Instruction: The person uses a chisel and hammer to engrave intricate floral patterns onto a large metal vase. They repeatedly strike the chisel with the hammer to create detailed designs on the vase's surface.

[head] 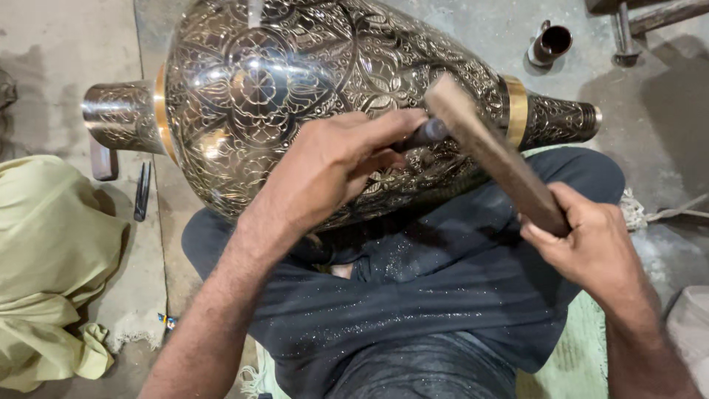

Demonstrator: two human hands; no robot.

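Observation:
A large dark metal vase [281, 81] with fine engraved floral patterns and two brass bands lies on its side across my lap. My left hand [332, 166] rests on its belly and grips a small dark chisel [425, 134] whose tip meets the vase surface. My right hand [587, 240] holds a wooden mallet [491, 151] by its lower end; the mallet's upper end sits right at the chisel's head. Metal dust glitters on my dark trousers [413, 295].
A yellow-green cloth [52, 258] lies bunched at the left. A thin dark tool [141, 192] lies on the concrete floor by the vase's neck. A small dark metal cup [550, 43] stands at the upper right, near a metal stand.

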